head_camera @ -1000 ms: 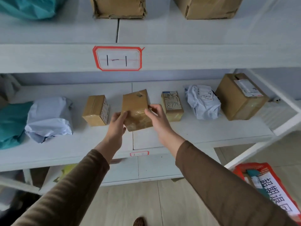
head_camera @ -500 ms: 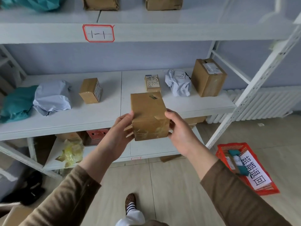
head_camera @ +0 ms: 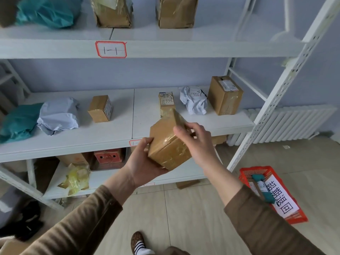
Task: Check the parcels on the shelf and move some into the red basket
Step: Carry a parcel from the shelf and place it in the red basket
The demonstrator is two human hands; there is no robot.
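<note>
Head view. Item: taped cardboard box [head_camera: 170,144], off the middle shelf [head_camera: 184,129], tilted in front of it. Our left hand [head_camera: 142,161] cups its underside, fingers curled around it; our right hand [head_camera: 197,138] pinches the upper corner. Red basket [head_camera: 246,173]: on the floor, lower right, well apart. We suggest turning the box slowly, supporting it from below, until its label shows.

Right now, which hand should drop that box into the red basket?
Probably the right hand. The red basket sits on the floor on that side, and this hand grips the box from above; the left hand cradles it underneath, farther away.
</note>
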